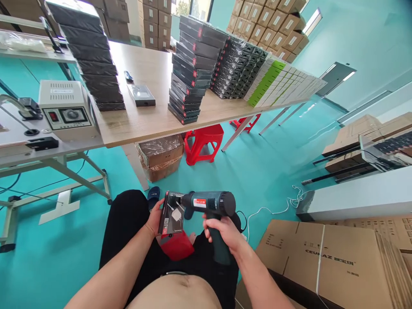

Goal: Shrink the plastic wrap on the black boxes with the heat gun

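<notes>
My left hand point(155, 219) grips a black retail box point(174, 216) by its left side, tilted over my lap. A white charger and cable are printed on its face. In my right hand point(222, 231) is a dark green heat gun point(209, 201), held by its handle with the fingers wrapped round it. The nozzle points left and lies at or just over the box's upper right part; whether it touches I cannot tell. Below the box shows the red seat point(177, 246) I sit on, between my legs.
A wooden table point(144, 124) ahead bears stacked black boxes point(189, 77) and white-and-green boxes point(273, 83). At left stands a beige control-box machine point(66, 109). Flattened cartons point(318, 257) lie at right. A red stool point(204, 141) and an open carton point(162, 156) sit under the table.
</notes>
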A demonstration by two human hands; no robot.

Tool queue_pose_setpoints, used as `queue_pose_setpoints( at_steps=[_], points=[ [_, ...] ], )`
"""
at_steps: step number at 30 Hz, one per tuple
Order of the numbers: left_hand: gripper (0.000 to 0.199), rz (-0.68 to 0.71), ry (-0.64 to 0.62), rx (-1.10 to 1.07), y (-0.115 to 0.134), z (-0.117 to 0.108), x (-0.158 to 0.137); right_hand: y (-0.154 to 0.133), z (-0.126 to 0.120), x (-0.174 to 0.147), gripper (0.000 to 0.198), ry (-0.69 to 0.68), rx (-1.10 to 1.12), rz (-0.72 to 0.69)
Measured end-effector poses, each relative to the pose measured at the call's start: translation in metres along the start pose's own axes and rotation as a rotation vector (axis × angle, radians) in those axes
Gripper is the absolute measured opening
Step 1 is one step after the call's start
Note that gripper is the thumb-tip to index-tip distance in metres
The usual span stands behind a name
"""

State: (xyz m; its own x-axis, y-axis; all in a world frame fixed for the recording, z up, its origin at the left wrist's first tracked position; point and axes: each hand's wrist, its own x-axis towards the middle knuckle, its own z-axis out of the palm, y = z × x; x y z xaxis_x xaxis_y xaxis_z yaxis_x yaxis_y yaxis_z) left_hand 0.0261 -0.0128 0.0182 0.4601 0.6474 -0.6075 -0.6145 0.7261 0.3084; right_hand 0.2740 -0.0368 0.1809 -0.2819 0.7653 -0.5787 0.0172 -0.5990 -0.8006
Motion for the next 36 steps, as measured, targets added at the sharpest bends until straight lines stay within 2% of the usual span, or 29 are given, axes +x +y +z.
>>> queue_pose_setpoints(
  at_steps=[2,5,6,10,11,15,16,18,20,21,25,31,36],
  points=[
    [0.066,0.006,-0.006,0.000,0.001,0.004,-0.001,0.000,0.003,-0.002,0.034,-0.028,0.025,0.007],
    [0.062,0.033,-0.002,-0.030,0.003,0.008,-0.002,0.002,0.007,-0.007,0.030,-0.211,-0.021,0.034],
    [0.061,0.042,0.003,-0.052,0.003,0.008,-0.002,0.002,0.007,-0.009,0.029,-0.208,-0.036,0.029],
    [0.055,0.078,-0.014,-0.181,0.002,0.001,0.002,0.004,0.008,-0.009,0.032,0.018,0.001,-0.019],
    [0.053,0.086,-0.020,-0.210,0.001,-0.001,0.003,0.006,0.007,-0.010,0.032,0.006,0.006,-0.013],
    [0.053,0.185,-0.027,-0.310,0.004,-0.006,0.005,0.016,0.000,-0.020,0.021,-0.245,-0.064,0.059],
    [0.054,0.216,-0.035,-0.331,0.004,-0.007,0.005,0.020,-0.002,-0.023,0.020,-0.234,-0.068,0.065],
    [0.056,0.244,-0.056,-0.365,0.006,-0.008,0.005,0.028,-0.008,-0.028,0.022,-0.083,-0.030,0.050],
    [0.058,0.225,-0.089,-0.380,0.006,-0.009,0.005,0.035,-0.015,-0.033,0.027,0.075,0.047,0.029],
    [0.058,0.207,-0.108,-0.380,0.006,-0.008,0.005,0.038,-0.018,-0.035,0.029,0.095,0.086,0.032],
    [0.060,0.112,-0.172,-0.337,0.004,-0.006,0.006,0.046,-0.028,-0.041,0.034,-0.043,0.243,0.085],
    [0.056,-0.022,-0.120,-0.230,0.000,-0.001,0.003,0.042,-0.045,-0.030,0.027,0.092,0.678,0.031],
    [0.053,-0.066,-0.123,-0.181,-0.002,0.001,0.000,0.037,-0.050,-0.021,0.027,0.035,0.726,0.063]
  ],
)
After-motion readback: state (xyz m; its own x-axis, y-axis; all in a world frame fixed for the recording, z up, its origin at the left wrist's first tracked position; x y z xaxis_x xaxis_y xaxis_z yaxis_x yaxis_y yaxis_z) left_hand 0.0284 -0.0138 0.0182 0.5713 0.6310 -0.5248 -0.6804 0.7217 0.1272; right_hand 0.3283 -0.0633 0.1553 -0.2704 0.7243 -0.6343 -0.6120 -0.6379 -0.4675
